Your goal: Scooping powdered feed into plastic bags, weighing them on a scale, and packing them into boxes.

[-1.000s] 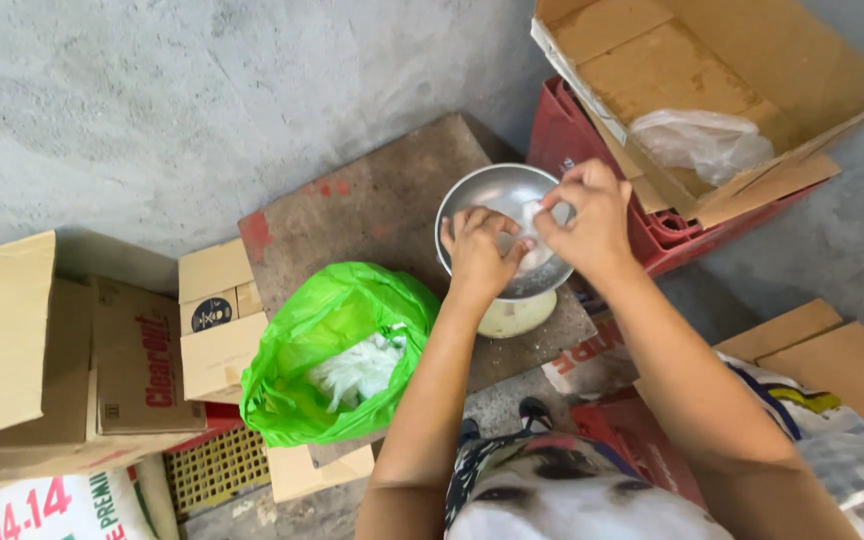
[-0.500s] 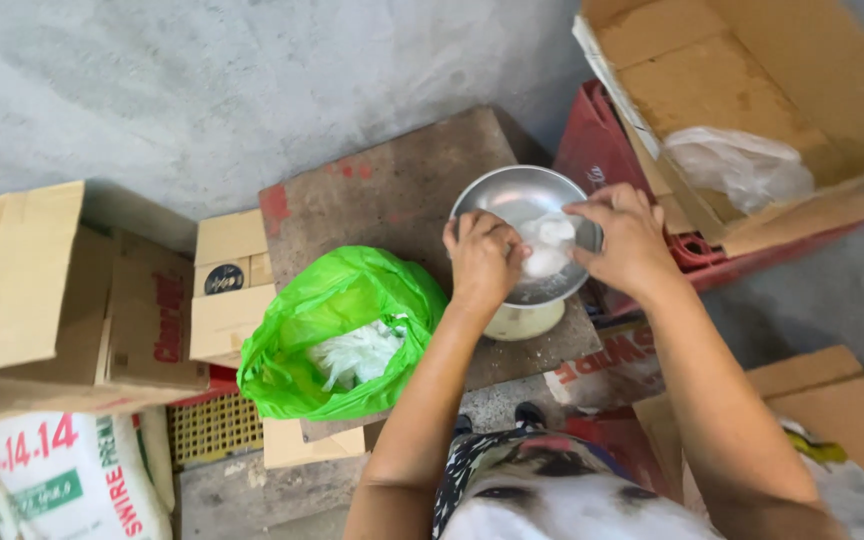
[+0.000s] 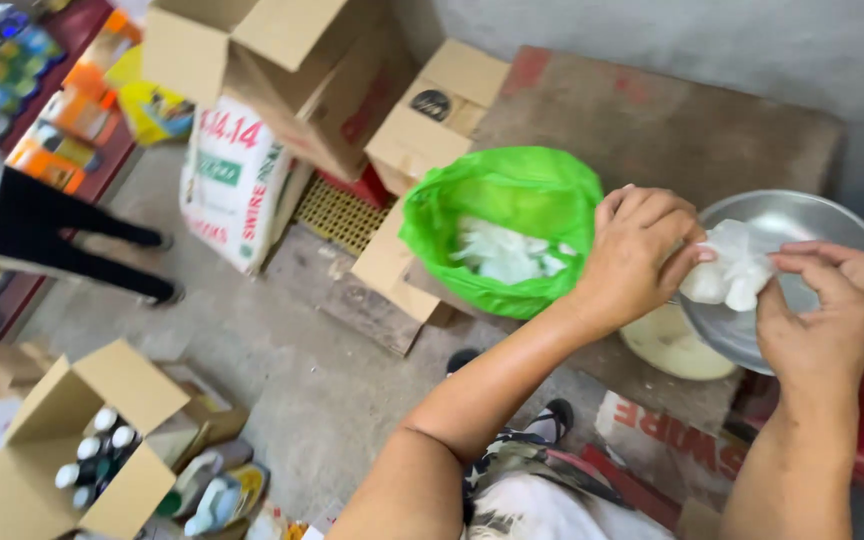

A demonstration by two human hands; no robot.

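Compared with half a second ago, the view has swung to the left, so the floor on that side now shows, while both hands stay over the metal bowl [image 3: 802, 225] at the right. Left hand [image 3: 642, 255] and right hand [image 3: 824, 315] both have their fingers closed together on one white, soft-looking piece [image 3: 727, 275], pinched between them just above the bowl; what exactly it is, I cannot tell. Judging from how things lie, the work seems partly done — a small heap of similar white pieces [image 3: 502, 252] already sits in the open green plastic bag [image 3: 497, 200] to the left of the hands, and the bowl shows no other piece in its visible part. Counted: one bowl, one green bag, one piece in the hands, several in the bag, too merged to count. One pale round lid-like disc [image 3: 667, 345] lies under the bowl's near edge. At near left stands an open cardboard box [image 3: 27, 475] of bottles, and another person's legs [image 3: 62, 245] are at far left.
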